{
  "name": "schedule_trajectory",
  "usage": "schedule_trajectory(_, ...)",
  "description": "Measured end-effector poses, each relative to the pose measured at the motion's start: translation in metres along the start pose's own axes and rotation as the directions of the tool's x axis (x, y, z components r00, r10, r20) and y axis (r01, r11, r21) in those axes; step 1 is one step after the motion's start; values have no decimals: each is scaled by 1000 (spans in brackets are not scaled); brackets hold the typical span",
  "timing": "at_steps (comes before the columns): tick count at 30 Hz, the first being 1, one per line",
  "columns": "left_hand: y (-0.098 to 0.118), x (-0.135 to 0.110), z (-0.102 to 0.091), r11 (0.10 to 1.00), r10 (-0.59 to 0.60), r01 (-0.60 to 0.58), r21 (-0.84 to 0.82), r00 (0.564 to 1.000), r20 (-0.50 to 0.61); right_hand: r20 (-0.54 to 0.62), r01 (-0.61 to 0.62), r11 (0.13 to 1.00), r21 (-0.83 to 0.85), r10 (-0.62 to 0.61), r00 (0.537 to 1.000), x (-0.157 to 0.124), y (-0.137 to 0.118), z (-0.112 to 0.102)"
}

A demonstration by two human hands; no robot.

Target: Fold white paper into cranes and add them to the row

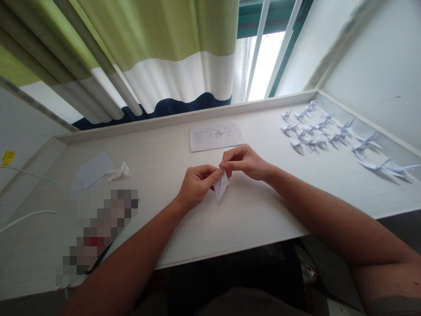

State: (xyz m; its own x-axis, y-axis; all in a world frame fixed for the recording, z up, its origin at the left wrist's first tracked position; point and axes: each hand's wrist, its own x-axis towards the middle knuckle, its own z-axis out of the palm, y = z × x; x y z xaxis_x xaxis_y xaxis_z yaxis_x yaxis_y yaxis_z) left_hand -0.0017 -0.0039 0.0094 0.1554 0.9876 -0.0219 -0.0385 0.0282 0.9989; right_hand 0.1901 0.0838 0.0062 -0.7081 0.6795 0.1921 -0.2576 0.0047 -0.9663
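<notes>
Above the middle of the white desk, both hands meet on a small piece of folded white paper (221, 188), diamond-shaped with a point hanging down. My left hand (199, 183) pinches its side between thumb and fingers. At the top, the fingertips of my right hand (241, 162) are closed on the paper's upper tip; that tip is mostly hidden by the fingers. Several folded white paper cranes (309, 127) stand in a cluster at the right of the desk.
A printed form or notebook (215, 137) lies behind my hands. To the left are loose white paper sheets (94, 170), a crumpled tissue (119, 171), a pixelated object (101, 232) and a white cable (29, 217). A raised rim (164, 122) borders the desk below the curtain (164, 52).
</notes>
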Motion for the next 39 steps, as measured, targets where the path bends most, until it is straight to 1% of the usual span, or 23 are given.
schedule_trajectory(4,1,0,0,1000,-6,5,-14,1000,-9,-35,-25,1000,8,25,999,-1,-1,-1)
schedule_trajectory(8,2,1,0,999,-12,11,-40,1000,-14,-35,-57,997,57,59,998,-1,-1,-3)
schedule_trajectory(16,5,0,-1,994,-43,46,-98,999,23,29,-20,1000,20,19,999,-1,0,-2)
schedule_trajectory(20,6,0,-1,989,-65,70,-131,997,46,34,-3,999,34,2,999,-1,0,-1)
schedule_trajectory(25,6,-1,-1,984,-76,88,-153,993,87,40,-17,999,41,15,999,-2,-2,0)
schedule_trajectory(32,5,0,-1,984,-79,93,-152,993,91,-19,-3,1000,25,4,1000,-2,-5,8)
schedule_trajectory(36,4,0,-1,985,-87,97,-142,993,78,-61,-42,998,57,45,997,-1,-3,5)
schedule_trajectory(39,3,0,-2,983,-90,101,-150,993,77,-45,-65,993,104,69,997,-1,-3,1)
